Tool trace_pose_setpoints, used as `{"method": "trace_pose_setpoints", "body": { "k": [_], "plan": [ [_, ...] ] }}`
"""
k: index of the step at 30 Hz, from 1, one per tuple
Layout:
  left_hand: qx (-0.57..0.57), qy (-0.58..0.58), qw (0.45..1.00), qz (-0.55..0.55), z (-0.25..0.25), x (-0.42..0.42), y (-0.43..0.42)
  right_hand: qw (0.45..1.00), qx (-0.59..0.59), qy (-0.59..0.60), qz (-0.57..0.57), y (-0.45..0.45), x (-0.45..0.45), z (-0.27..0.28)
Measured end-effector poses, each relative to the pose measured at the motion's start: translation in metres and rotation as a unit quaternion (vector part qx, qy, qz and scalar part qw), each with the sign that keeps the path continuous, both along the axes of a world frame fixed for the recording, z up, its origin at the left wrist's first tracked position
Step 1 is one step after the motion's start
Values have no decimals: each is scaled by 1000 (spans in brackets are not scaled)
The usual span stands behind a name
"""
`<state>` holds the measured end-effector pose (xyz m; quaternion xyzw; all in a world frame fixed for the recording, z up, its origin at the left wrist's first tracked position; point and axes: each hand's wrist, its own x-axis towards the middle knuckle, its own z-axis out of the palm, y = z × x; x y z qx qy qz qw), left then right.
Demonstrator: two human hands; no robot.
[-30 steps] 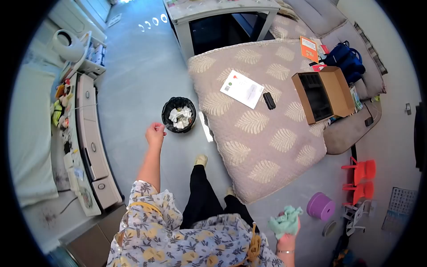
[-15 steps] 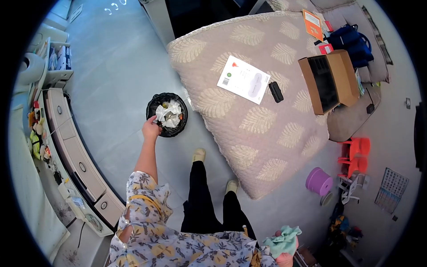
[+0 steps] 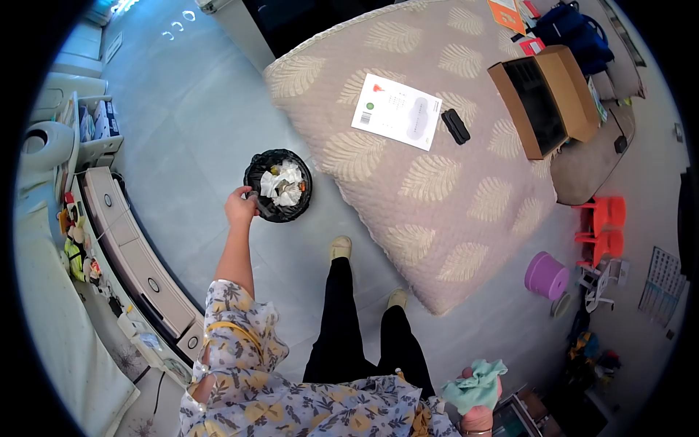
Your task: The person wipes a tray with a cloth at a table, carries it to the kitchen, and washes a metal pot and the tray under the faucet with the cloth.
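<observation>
My left hand (image 3: pixel 240 207) is closed on the near-left rim of a round trash bin (image 3: pixel 253 172) lined with a black plastic bag. Crumpled white tissues (image 3: pixel 282 182) and a few small coloured scraps lie inside the bin. At the bottom right, my right hand (image 3: pixel 478 418) grips a bunched mint-green cloth (image 3: pixel 477 386). The cloth covers most of its fingers.
To the right, a bed (image 3: pixel 429 182) carries a white box (image 3: pixel 397 111), a black case (image 3: pixel 456 127) and an open cardboard box (image 3: pixel 582 95). A drawer cabinet (image 3: pixel 138 255) lines the left. Beyond the bed are red chairs (image 3: pixel 604 226) and a purple bucket (image 3: pixel 546 275).
The head view has shifted, so the bed corner, bucket and chairs sit farther right. My left hand stays at the bin's rim, and the right keeps hold of the cloth.
</observation>
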<state>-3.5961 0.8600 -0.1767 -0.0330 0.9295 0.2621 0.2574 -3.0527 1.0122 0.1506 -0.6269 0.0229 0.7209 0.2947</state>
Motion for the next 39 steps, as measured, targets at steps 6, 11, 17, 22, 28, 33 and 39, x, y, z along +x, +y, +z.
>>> {"method": "trace_pose_setpoints", "body": {
  "k": [6, 11, 17, 22, 28, 33, 39],
  "plan": [
    [-58, 74, 993, -76, -11, -4, -7, 1000, -5, 5, -7, -15, 17, -2],
    [81, -50, 993, -68, -36, 14, -23, 1000, -6, 15, -8, -21, 19, -5],
    [-54, -269, 820, -503, -120, 190, -120, 957, 27, 278, -81, -12, 41, 9],
    [-147, -395, 748, -512, -14, 368, -86, 963, 43, 232, -131, -10, 122, 18],
    [-118, -489, 826, -255, 94, 389, 34, 950, 107, 271, -111, -15, 291, -5],
    [-159, -367, 839, -369, 137, 494, 90, 895, 214, 323, -222, -19, 468, -9],
    [-82, -320, 652, -683, 168, 685, 202, 880, 292, 112, -357, -34, 600, -1]
  ]
}}
